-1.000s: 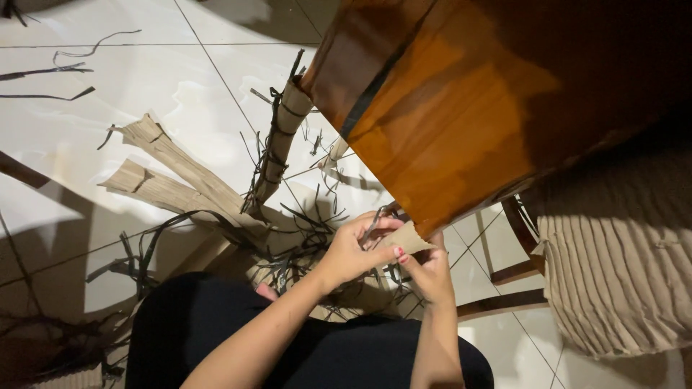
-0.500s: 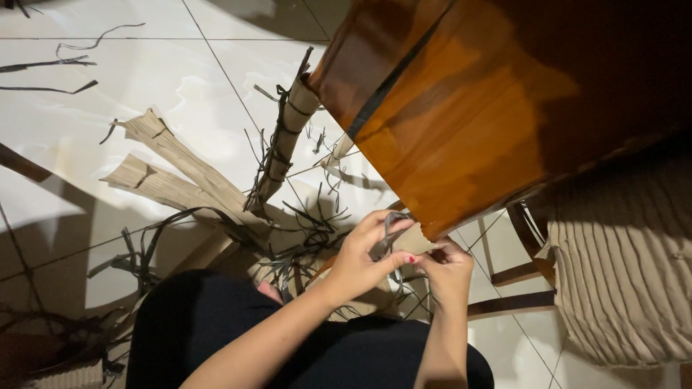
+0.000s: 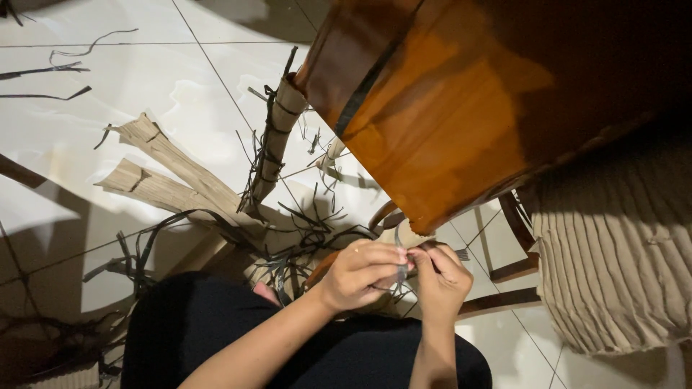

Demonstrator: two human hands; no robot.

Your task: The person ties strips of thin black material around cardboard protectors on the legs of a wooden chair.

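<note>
Dark strip sits pinched between our left hand and right hand, both grips clamped on it, below the wooden chair. Excess tension could snap it.

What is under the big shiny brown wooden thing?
Under the brown wooden panel you can see white floor tiles, tan bundles tied with dark strips, and both hands, left and right, pinching a strip. Whatever lies farther beneath is hidden.

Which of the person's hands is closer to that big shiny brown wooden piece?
The right hand, just. It sits below the wooden piece's lower corner; the left hand is beside it, slightly farther left. Both pinch a thin dark strip.
</note>
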